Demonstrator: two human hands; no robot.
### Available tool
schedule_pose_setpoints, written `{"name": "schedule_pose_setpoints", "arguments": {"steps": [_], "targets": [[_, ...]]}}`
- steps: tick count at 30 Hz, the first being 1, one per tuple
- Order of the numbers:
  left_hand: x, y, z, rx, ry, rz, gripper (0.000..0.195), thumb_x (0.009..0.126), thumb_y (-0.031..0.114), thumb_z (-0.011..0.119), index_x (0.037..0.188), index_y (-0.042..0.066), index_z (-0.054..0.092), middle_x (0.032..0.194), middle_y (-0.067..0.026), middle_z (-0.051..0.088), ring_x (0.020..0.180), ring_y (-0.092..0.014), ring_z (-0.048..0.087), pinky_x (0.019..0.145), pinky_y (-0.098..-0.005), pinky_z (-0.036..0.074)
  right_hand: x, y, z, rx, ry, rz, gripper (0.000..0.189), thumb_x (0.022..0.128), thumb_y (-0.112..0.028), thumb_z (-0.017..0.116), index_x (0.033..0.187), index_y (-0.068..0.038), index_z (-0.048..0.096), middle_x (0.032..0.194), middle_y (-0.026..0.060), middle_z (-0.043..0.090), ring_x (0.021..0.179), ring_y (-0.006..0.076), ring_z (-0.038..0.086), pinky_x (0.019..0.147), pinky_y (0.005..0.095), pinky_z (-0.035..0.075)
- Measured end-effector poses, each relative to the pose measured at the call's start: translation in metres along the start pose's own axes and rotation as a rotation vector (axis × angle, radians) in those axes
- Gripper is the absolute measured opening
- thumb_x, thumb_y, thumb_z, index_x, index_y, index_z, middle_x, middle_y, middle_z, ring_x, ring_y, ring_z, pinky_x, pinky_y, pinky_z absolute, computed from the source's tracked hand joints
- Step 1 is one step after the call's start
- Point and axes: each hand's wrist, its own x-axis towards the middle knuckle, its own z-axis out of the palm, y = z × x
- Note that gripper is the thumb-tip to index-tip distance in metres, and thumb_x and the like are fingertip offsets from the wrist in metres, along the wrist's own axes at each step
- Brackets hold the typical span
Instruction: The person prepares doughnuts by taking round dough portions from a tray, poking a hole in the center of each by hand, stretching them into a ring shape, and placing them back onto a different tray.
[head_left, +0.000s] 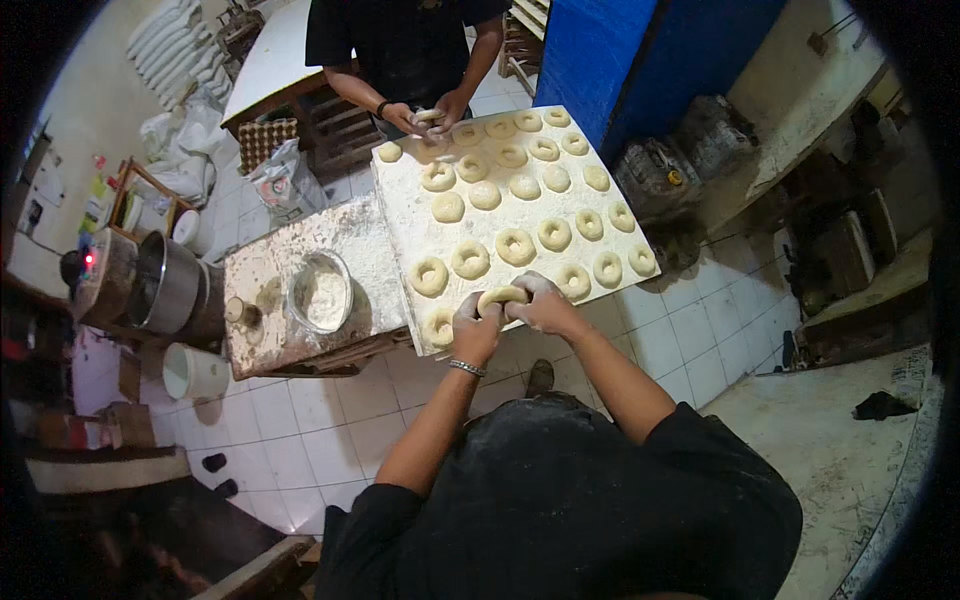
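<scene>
Between my two floury hands is a dough ring, held up over the near edge of a flour-dusted board. My left hand grips its left side, and my right hand has its right side, the fingers partly hiding it. Rows of shaped dough rings lie on the board around my hands. Several round dough balls without holes sit in the middle rows. One ring rests just left of my left hand, another just beyond my right.
Across the board a co-worker in a black shirt handles another dough ring. To the left, a worn table carries a bowl of flour and a small metal cup. A white bucket stands on the tiled floor beside it.
</scene>
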Motion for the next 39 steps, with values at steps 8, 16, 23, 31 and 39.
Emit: {"name": "schedule_pose_setpoints", "arguments": {"steps": [8, 16, 23, 31, 39], "targets": [[0.023, 0.027, 0.038, -0.519, -0.285, -0.586, 0.055, 0.096, 0.062, 0.043, 0.085, 0.014, 0.066, 0.07, 0.0024, 0.055, 0.066, -0.013, 0.054, 0.061, -0.0277, 0.041, 0.003, 0.055, -0.045, -0.369, 0.0, -0.241, 0.04, 0.075, -0.029, 0.068, 0.106, -0.003, 0.066, 0.101, 0.0167, 0.066, 0.098, 0.0342, 0.063, 0.087, 0.0433, 0.049], [0.038, 0.022, 0.088, -0.285, -0.2, -0.58, 0.077, 0.091, 0.076, 0.039, 0.103, 0.008, 0.073, 0.098, -0.0043, 0.067, 0.089, -0.011, 0.055, 0.074, -0.0335, 0.042, 0.014, 0.059, -0.094, 0.313, -0.158, -0.109, 0.026, 0.079, -0.017, 0.063, 0.097, 0.001, 0.067, 0.088, 0.009, 0.069, 0.081, 0.0221, 0.065, 0.075, 0.0335, 0.053], [0.027, 0.058, 0.119, -0.588, -0.035, -0.412, 0.061, 0.099, 0.062, 0.045, 0.095, 0.005, 0.066, 0.076, -0.0059, 0.065, 0.065, -0.014, 0.06, 0.06, -0.0305, 0.049, 0.032, 0.072, -0.096, 0.964, -0.412, 0.204, 0.052, 0.099, -0.052, 0.053, 0.118, -0.005, 0.061, 0.096, 0.0021, 0.066, 0.072, 0.0099, 0.06, 0.073, 0.0278, 0.053], [0.027, 0.081, 0.095, -0.321, -0.312, -0.448, 0.059, 0.102, 0.056, 0.043, 0.09, 0.003, 0.066, 0.071, -0.0031, 0.062, 0.06, -0.01, 0.051, 0.058, -0.0259, 0.042, 0.047, 0.053, -0.092, 0.583, -0.351, 0.263, 0.087, 0.088, -0.082, 0.038, 0.075, 0.0, 0.066, 0.06, 0.0037, 0.059, 0.05, 0.0126, 0.051, 0.047, 0.0294, 0.042], [0.03, 0.066, 0.067, -0.531, -0.224, -0.448, 0.065, 0.103, 0.058, 0.038, 0.084, 0.002, 0.066, 0.071, -0.005, 0.06, 0.059, -0.011, 0.049, 0.054, -0.026, 0.042, 0.053, 0.033, -0.074, 0.494, -0.372, 0.216, 0.088, 0.086, -0.085, 0.028, 0.078, -0.005, 0.062, 0.057, 0.0022, 0.056, 0.05, 0.0109, 0.05, 0.048, 0.0278, 0.04]]}}
